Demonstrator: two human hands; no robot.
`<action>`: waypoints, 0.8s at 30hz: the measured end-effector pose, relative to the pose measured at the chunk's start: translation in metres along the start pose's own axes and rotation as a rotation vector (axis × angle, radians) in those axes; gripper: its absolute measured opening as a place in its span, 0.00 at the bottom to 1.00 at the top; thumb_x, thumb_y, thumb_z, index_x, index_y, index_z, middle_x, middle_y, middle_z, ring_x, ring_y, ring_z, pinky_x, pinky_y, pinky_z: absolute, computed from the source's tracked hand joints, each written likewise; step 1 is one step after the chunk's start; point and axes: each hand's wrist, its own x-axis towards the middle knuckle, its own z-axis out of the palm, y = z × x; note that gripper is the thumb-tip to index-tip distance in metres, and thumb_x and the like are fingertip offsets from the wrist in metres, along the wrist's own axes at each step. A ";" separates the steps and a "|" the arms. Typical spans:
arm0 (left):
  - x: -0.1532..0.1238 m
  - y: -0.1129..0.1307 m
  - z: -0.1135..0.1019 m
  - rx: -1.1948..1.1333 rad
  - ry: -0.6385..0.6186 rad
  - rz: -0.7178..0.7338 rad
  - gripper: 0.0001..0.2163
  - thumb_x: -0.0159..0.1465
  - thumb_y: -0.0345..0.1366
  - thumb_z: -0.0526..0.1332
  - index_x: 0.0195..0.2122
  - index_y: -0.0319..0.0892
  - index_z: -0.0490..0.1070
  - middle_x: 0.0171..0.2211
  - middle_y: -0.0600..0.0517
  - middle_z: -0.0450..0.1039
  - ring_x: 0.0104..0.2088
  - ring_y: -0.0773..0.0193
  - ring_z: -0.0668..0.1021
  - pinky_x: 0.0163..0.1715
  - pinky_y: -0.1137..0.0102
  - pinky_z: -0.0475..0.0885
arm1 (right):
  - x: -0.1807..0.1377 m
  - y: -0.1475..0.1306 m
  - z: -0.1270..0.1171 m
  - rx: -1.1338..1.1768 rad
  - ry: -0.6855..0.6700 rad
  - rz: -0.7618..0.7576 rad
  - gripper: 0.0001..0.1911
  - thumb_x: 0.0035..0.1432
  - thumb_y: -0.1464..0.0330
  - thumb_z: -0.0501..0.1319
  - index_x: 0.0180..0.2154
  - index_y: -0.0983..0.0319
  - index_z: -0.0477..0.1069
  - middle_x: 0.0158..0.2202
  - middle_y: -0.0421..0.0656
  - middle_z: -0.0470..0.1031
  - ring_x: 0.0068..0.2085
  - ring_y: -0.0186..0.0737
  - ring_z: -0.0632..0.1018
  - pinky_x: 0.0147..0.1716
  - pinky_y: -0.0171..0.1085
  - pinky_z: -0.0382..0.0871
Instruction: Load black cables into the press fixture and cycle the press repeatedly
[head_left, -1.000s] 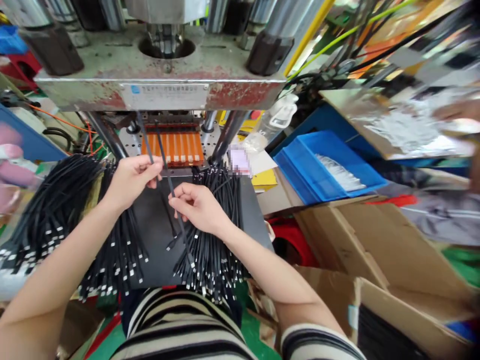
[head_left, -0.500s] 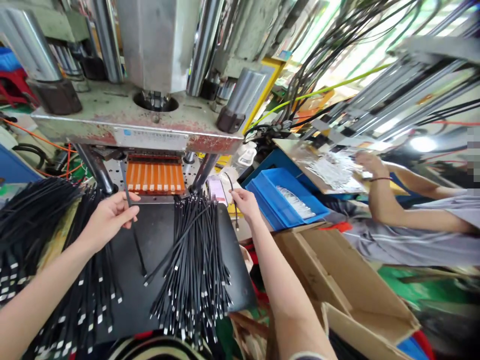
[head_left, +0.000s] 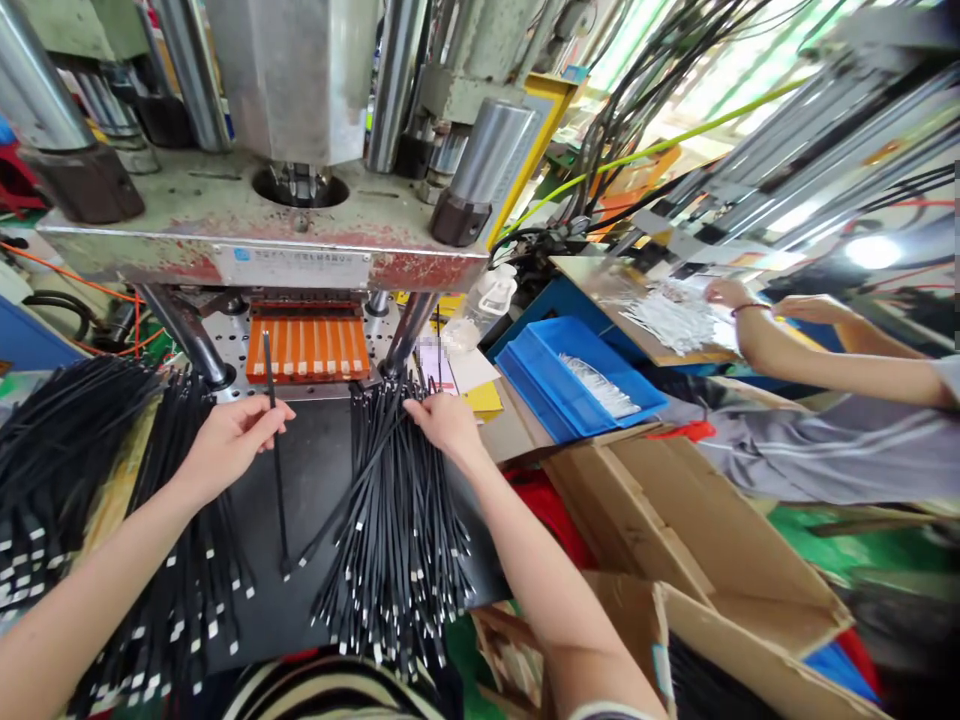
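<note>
My left hand (head_left: 229, 442) pinches one thin black cable (head_left: 276, 470) that stands almost upright over the black work plate (head_left: 315, 470). My right hand (head_left: 448, 423) rests, fingers curled, on the top end of a fanned bundle of black cables (head_left: 397, 530) with white tips. Behind both hands sits the orange mould (head_left: 307, 345) under the grey press plate (head_left: 255, 235). A big heap of the same black cables (head_left: 67, 470) lies to my left.
A blue bin (head_left: 577, 385) with white parts stands right of the press. Open cardboard boxes (head_left: 660, 540) fill the lower right. Another person's arms (head_left: 810, 350) handle white parts on a tray (head_left: 660, 315) at the right. Steel columns rise above.
My right hand came back from the right side, near the blue bin, to the bundle of cables. My left hand kept its single cable and lifted it slightly toward the mould.
</note>
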 end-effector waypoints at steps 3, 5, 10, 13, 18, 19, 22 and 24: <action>0.006 0.000 0.010 -0.001 -0.015 0.020 0.13 0.59 0.44 0.63 0.37 0.39 0.75 0.25 0.53 0.71 0.22 0.70 0.71 0.22 0.76 0.68 | -0.019 -0.019 0.013 0.029 -0.007 0.030 0.20 0.61 0.54 0.59 0.30 0.62 0.78 0.31 0.53 0.80 0.36 0.48 0.81 0.37 0.40 0.69; 0.007 0.002 0.016 -0.038 -0.031 0.033 0.13 0.59 0.42 0.62 0.41 0.40 0.73 0.24 0.55 0.70 0.23 0.70 0.71 0.22 0.76 0.68 | -0.023 -0.022 0.019 0.137 0.055 0.038 0.12 0.59 0.61 0.60 0.31 0.61 0.76 0.31 0.50 0.80 0.36 0.47 0.81 0.37 0.40 0.69; 0.006 0.010 0.021 -0.128 -0.111 0.063 0.10 0.59 0.39 0.62 0.39 0.40 0.71 0.24 0.57 0.66 0.22 0.71 0.70 0.22 0.76 0.69 | -0.036 -0.034 0.006 0.649 0.292 -0.149 0.04 0.60 0.65 0.55 0.35 0.59 0.65 0.28 0.42 0.78 0.26 0.38 0.77 0.28 0.36 0.68; 0.004 0.021 0.016 -0.116 -0.127 0.111 0.11 0.61 0.42 0.61 0.37 0.39 0.72 0.26 0.56 0.68 0.22 0.73 0.70 0.22 0.77 0.68 | -0.055 -0.066 -0.019 1.021 0.096 -0.325 0.07 0.61 0.63 0.56 0.38 0.58 0.62 0.27 0.38 0.77 0.21 0.33 0.74 0.23 0.32 0.67; -0.002 0.040 0.007 -0.084 -0.137 0.194 0.17 0.66 0.46 0.56 0.27 0.38 0.70 0.22 0.55 0.68 0.18 0.74 0.70 0.18 0.78 0.65 | -0.071 -0.125 -0.054 1.360 -0.263 -0.413 0.14 0.54 0.61 0.65 0.38 0.59 0.64 0.28 0.37 0.76 0.23 0.31 0.75 0.24 0.32 0.70; -0.003 0.043 0.005 -0.090 -0.142 0.209 0.18 0.66 0.46 0.56 0.25 0.38 0.69 0.22 0.55 0.68 0.18 0.74 0.70 0.18 0.78 0.65 | -0.070 -0.132 -0.055 1.405 -0.288 -0.390 0.15 0.53 0.61 0.67 0.35 0.59 0.64 0.26 0.36 0.75 0.21 0.30 0.73 0.22 0.31 0.69; -0.006 0.050 0.000 -0.098 -0.112 0.222 0.15 0.65 0.44 0.58 0.26 0.38 0.69 0.22 0.54 0.69 0.18 0.73 0.71 0.18 0.77 0.68 | -0.068 -0.144 -0.049 1.497 -0.302 -0.355 0.17 0.51 0.60 0.68 0.31 0.58 0.61 0.24 0.35 0.73 0.21 0.30 0.71 0.19 0.29 0.64; -0.005 0.054 -0.004 -0.056 -0.049 0.237 0.13 0.65 0.41 0.59 0.26 0.39 0.68 0.19 0.56 0.66 0.17 0.72 0.71 0.18 0.77 0.67 | -0.070 -0.146 -0.034 1.465 -0.309 -0.384 0.15 0.53 0.59 0.67 0.33 0.58 0.62 0.24 0.35 0.71 0.23 0.31 0.71 0.20 0.30 0.64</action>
